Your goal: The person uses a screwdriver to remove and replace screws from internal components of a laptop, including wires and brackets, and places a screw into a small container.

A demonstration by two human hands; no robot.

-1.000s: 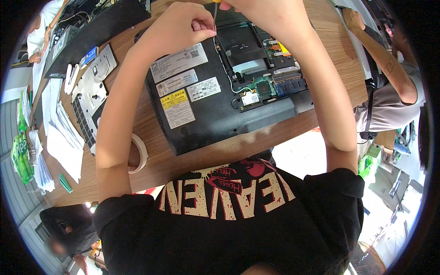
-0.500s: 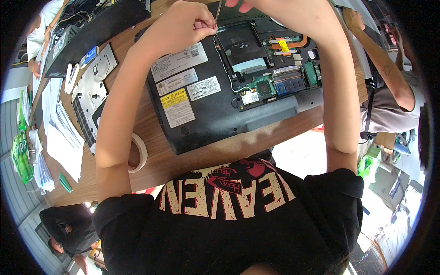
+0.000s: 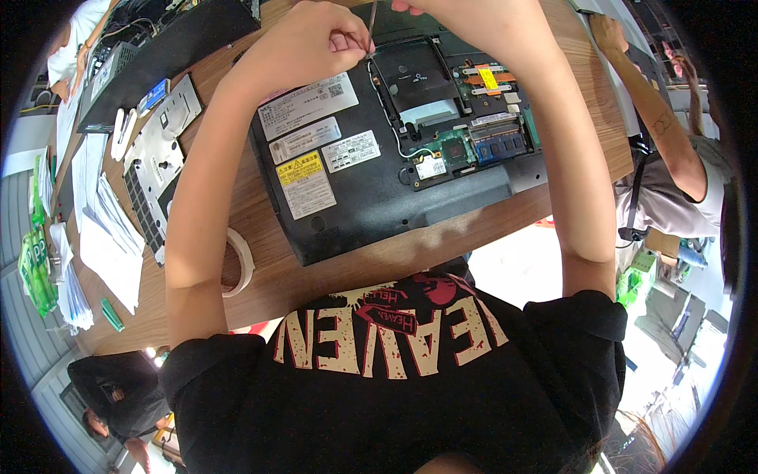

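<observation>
An opened black laptop (image 3: 371, 213) lies underside up before me, with labels at its left and bare boards, a memory module (image 3: 500, 148) and a copper heat pipe (image 3: 483, 79) showing. My left hand (image 3: 320, 39) is closed over its far edge, thumb and fingertips pinched at the lower end of a thin metal rod (image 3: 372, 30), like a screwdriver shaft. What else the pinch holds is hidden. The rod's top runs out of view. My right hand (image 3: 442, 6) is to its right, largely cut off by the upper edge; its visible fingertips look curled, their contents out of sight.
Left of the laptop are a tape roll (image 3: 240, 263), a pale perforated panel (image 3: 162, 146), white papers (image 3: 110, 245) and a green marker (image 3: 112, 314). An open black computer case (image 3: 170, 63) stands far left. Other people's arms (image 3: 667, 118) show at the right and far left.
My right hand and forearm have shifted a little left and up, now covering part of the heat pipe. The metal rod stands more upright. My left hand stays nearly in place.
</observation>
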